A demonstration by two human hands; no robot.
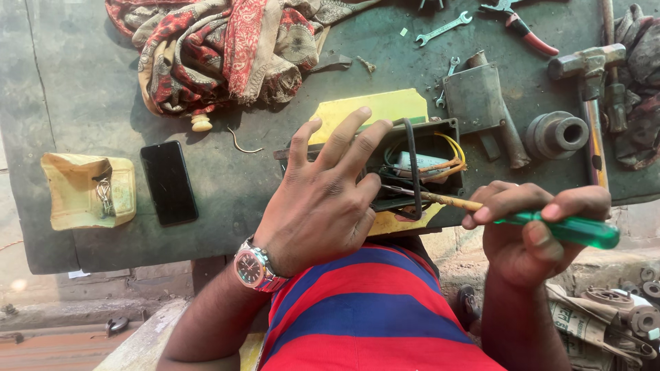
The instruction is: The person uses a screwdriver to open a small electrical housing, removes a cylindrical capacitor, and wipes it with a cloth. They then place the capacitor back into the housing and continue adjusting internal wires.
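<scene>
nearest the lens is a red and blue striped shirt [371,309], and both forearms reach out from it over the near edge of the dark worktop [69,69]. left hand [323,199], with a wristwatch [253,266] on its wrist, lies spread and pressed down on the open black electrical box [419,165], fingers splayed over the left part of it, apparently to keep the box from shifting; it grips nothing, only bears down. right hand [529,230] is closed around the green handle of a screwdriver [536,223], and the shaft runs left into the box, the tip hidden among the yellow and orange wires [447,158] just beside the left fingertips. the long reach of the shaft likely lets the right hand stay clear of the box wall. the box sits on a yellow sheet [364,110] close to the near edge, between the two hands, touching the left and well within reach of the right.

farther off, a black phone [169,182] lies to the left beside a torn yellowish carton [75,192] holding small metal bits. a patterned red cloth [227,48] is heaped at the far side. to the right lie a hammer [591,89], a round metal bushing [557,134], a grey metal bracket [481,103], a small spanner [443,29] and red-handled pliers [529,34].
</scene>
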